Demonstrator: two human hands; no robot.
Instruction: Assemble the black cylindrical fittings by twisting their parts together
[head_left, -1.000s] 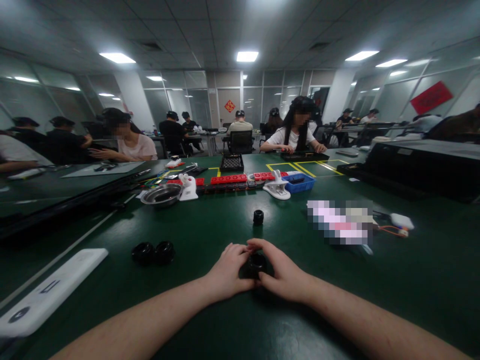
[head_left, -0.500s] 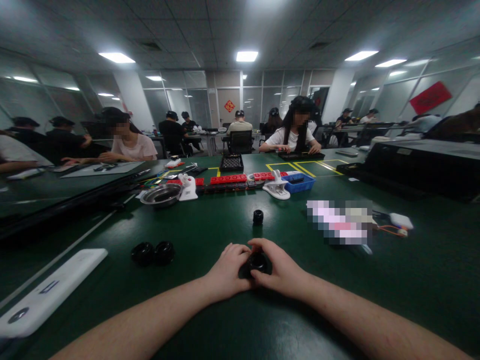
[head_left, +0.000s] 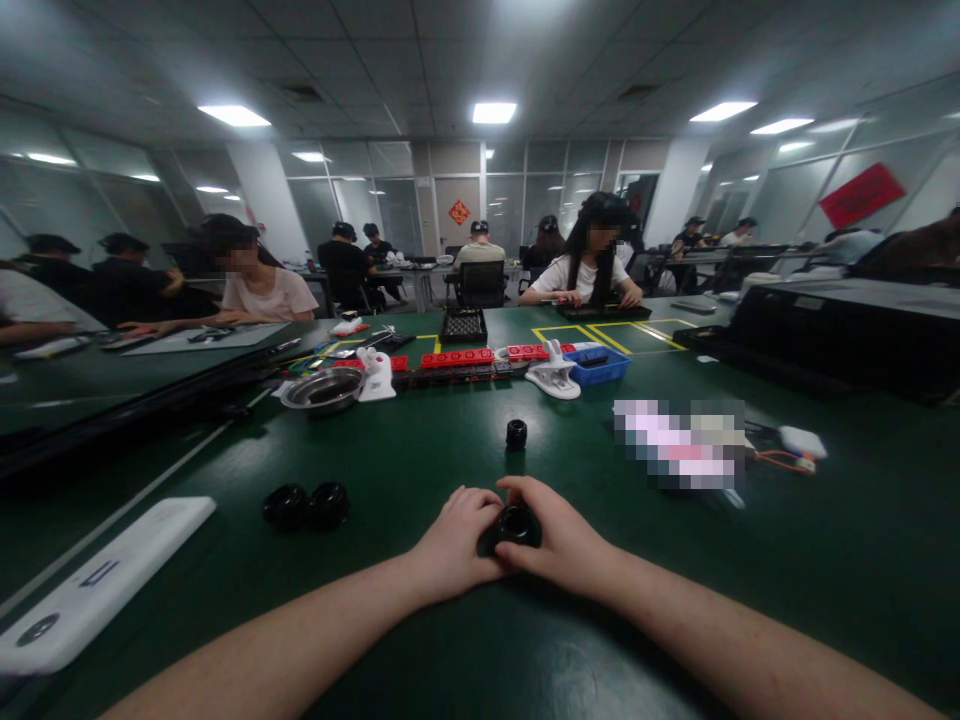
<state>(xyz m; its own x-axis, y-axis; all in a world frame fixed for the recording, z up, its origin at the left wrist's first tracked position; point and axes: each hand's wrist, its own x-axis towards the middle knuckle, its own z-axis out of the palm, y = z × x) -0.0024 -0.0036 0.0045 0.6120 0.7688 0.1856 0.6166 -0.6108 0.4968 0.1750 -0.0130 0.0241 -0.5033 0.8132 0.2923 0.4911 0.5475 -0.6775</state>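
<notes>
Between my hands, low over the green table, is a glossy black round part with a hollow centre (head_left: 516,522). My left hand (head_left: 459,538) curls around its left side. From the right, my right hand (head_left: 561,532) grips it, with thumb and fingers on the near and far edges. Some of its outline is covered by my fingers. A smaller black round part (head_left: 516,433) stands just beyond my hands. Farther left, two similar black round parts (head_left: 286,507) lie side by side, touching or nearly so.
At left lies a long white casing (head_left: 105,585). Ahead are a metal bowl (head_left: 322,390), white clamp-like stands (head_left: 553,372), a row of red pieces (head_left: 457,358) and a blue bin (head_left: 600,366). A blurred-out packet (head_left: 675,445) is at right. Co-workers sit across the table.
My right thumb and fingers have shifted slightly on the black round part, which shows a little more of its surface. Both hands stay in nearly the same place.
</notes>
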